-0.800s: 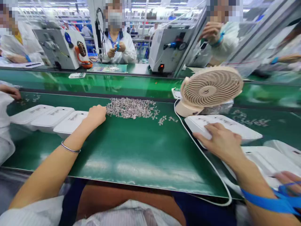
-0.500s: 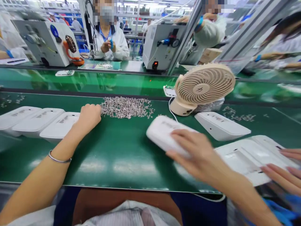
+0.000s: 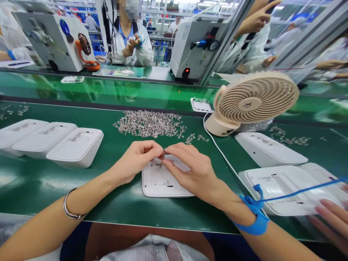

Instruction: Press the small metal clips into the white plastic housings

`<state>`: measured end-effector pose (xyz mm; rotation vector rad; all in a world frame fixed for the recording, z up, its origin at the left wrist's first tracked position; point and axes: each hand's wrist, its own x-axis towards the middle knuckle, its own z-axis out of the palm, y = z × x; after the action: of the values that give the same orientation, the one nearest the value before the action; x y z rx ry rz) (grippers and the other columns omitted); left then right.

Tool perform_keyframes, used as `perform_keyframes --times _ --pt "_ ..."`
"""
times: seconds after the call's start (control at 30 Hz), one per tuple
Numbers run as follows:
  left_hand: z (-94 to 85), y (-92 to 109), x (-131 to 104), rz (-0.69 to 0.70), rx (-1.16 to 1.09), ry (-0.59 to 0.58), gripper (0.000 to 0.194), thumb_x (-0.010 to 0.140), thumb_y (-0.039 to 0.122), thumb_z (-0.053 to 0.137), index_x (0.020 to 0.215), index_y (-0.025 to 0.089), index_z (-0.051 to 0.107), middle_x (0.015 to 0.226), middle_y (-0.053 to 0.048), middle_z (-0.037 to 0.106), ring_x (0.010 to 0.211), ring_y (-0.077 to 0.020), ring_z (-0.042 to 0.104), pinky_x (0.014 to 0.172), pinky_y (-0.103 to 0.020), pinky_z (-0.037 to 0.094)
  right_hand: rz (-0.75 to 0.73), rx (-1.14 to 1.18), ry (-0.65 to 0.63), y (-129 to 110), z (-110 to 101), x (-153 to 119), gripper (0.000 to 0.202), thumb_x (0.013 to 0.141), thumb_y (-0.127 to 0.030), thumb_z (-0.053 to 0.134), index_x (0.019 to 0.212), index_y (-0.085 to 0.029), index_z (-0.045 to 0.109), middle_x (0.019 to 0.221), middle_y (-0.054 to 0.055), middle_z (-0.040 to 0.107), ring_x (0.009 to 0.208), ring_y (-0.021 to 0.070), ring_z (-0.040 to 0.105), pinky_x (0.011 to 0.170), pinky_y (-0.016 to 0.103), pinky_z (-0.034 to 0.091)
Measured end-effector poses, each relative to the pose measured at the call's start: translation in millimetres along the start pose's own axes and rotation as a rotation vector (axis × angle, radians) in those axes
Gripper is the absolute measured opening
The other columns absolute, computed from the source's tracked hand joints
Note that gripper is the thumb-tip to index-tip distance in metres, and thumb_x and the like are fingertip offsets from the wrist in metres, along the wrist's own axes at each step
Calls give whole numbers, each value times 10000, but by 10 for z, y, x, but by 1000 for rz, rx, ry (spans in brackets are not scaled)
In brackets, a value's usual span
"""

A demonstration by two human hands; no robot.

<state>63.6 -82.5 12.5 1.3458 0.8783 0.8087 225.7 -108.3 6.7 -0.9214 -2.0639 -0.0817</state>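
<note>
Head view, centre of the frame: the left hand pinches a small metal part between thumb and finger; the right hand has fingertips right at it (clamped or not, I cannot tell), above the white housing.

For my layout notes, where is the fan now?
In the head view, the fan stands right of the pile of metal parts, near the far edge of the green table.
</note>
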Motion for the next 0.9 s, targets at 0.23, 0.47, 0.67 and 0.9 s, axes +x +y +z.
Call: perform_keyframes --times 0.23,0.47,0.67,0.9 --pt "45 -20 -38 47 102 2 214 788 318 535 647 158 556 651 27 537 634 -94 476 592 -227 373 35 14 -31 -47 -26 -53 129 806 -60 486 841 -166 551 668 26 608 589 116 527 544 260 406" --pt "58 -121 -51 244 629 43 143 810 267 491 817 187 608 839 -13 636 789 -153 552 739 -300 410 63 -87 8 -29 -34 -43 142 777 -44 499 746 -179 529 668 21 570 615 116 522 555 262 399" --pt "98 -131 -78 34 1218 -86 587 819 343 490 1333 137 295 906 -96 653 838 -266 601 711 -372 431 180 -30 121 6 -126 -39 156 756 -47 521 735 -201 524 679 6 535 636 126 525 562 269 420" --pt "174 -152 -253 438 1491 213 325 854 365 412 988 110 561 643 -70 620 561 -203 531 547 -318 371 398 58 131 86 -234 -49 136 768 -90 524 716 -217 521 676 -5 529 624 124 495 594 283 443"
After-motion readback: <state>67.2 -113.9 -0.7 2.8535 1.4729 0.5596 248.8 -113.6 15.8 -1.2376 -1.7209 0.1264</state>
